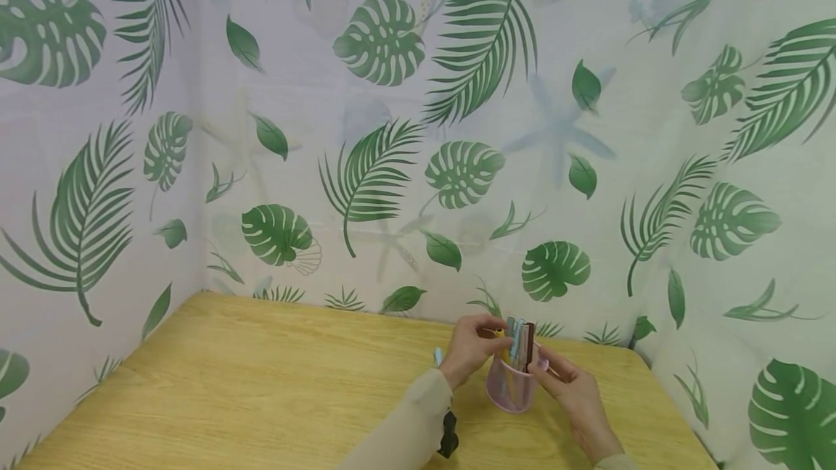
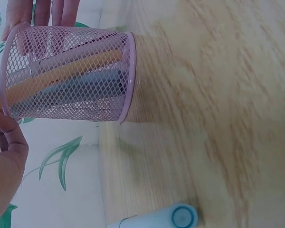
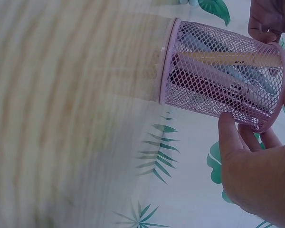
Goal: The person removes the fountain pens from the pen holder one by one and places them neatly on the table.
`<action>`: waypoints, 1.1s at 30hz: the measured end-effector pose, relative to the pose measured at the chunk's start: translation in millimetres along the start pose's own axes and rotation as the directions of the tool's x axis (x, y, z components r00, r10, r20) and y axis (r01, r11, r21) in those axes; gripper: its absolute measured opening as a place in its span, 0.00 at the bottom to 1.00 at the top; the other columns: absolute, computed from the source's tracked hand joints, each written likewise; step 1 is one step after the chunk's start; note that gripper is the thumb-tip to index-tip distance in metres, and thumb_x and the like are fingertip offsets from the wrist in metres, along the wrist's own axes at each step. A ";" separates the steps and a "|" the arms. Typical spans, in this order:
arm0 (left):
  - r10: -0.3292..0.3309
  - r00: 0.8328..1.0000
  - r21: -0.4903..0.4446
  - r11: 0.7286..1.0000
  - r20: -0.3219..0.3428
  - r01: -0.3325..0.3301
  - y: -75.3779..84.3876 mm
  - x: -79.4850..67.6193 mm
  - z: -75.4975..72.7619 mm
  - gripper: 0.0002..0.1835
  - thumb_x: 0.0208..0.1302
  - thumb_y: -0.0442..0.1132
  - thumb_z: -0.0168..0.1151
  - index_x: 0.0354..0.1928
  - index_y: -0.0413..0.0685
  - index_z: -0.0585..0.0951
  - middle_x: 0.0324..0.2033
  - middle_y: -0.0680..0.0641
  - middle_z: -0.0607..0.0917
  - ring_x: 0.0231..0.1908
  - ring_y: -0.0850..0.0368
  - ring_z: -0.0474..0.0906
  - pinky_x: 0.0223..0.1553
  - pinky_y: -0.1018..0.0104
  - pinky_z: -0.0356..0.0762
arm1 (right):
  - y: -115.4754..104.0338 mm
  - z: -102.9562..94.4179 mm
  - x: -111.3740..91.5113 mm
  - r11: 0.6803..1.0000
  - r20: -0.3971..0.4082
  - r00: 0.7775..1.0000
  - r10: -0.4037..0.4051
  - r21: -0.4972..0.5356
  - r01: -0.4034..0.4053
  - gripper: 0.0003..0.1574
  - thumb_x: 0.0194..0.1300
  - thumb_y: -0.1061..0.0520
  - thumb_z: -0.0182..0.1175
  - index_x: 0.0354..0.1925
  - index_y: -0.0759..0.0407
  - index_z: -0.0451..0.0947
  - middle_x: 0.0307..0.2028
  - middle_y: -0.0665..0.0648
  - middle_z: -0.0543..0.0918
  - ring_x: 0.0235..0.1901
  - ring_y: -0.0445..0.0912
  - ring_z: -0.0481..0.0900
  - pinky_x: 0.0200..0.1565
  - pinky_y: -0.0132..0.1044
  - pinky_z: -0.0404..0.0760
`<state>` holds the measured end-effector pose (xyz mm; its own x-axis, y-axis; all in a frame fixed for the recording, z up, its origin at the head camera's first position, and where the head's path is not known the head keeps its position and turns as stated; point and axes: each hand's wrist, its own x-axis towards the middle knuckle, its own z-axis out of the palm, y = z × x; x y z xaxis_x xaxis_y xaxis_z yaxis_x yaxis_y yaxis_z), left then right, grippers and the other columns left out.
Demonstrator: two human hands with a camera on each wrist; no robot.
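A pink mesh pen holder (image 1: pixel 511 392) stands upright on the table with several pens in it. Light blue, grey and dark red pens (image 1: pixel 520 339) stick up above its rim. My right hand (image 1: pixel 575 394) grips the holder's side near the top, thumb in front and fingers round the far side. At the left of the rim, my left hand (image 1: pixel 472 348) pinches the top of a yellow pen (image 1: pixel 503 352) between thumb and fingers. The pen's lower part shows through the mesh in the left wrist view, inside the holder.
A light blue pen (image 2: pixel 166 217) lies on the wooden table (image 1: pixel 281 383) to the left of the holder, partly hidden behind my left wrist in the head view. Behind the table hangs a white curtain (image 1: pixel 392 267) with green leaves.
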<state>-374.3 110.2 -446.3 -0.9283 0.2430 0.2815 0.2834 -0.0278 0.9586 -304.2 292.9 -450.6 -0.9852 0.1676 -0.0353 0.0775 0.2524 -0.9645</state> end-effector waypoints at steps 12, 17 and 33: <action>0.031 0.996 -0.065 0.998 0.084 -0.026 0.7 -4.7 -3.8 0.07 0.57 0.31 0.71 0.39 0.40 0.86 0.34 0.48 0.86 0.27 0.64 0.77 0.35 0.50 0.84 | 2.0 1.6 -0.5 1.000 0.007 1.000 0.007 -0.007 -0.007 0.44 0.66 0.44 0.64 0.72 0.58 0.61 0.72 0.63 0.62 0.71 0.59 0.61 0.68 0.52 0.66; 0.035 0.988 -0.101 0.995 0.150 -0.019 -1.3 -5.5 -11.0 0.11 0.57 0.28 0.68 0.43 0.36 0.84 0.38 0.44 0.87 0.30 0.64 0.80 0.34 0.55 0.85 | 2.9 2.7 -0.1 1.000 0.007 1.000 0.011 -0.015 -0.011 0.44 0.65 0.44 0.64 0.72 0.59 0.61 0.72 0.63 0.62 0.71 0.59 0.61 0.68 0.51 0.67; -0.009 0.999 0.019 1.000 0.049 0.008 0.6 -3.7 -10.2 0.09 0.54 0.32 0.73 0.38 0.43 0.87 0.32 0.50 0.88 0.31 0.64 0.81 0.31 0.69 0.82 | 3.3 2.0 0.5 0.999 -0.005 1.000 -0.011 -0.048 0.011 0.42 0.67 0.45 0.63 0.72 0.58 0.62 0.71 0.62 0.64 0.70 0.56 0.63 0.67 0.50 0.67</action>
<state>-373.2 99.4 -446.3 -0.9179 0.2906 0.2702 0.2803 -0.0072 0.9599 -304.8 291.9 -454.3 -0.9853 0.1692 -0.0232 0.0739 0.2996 -0.9512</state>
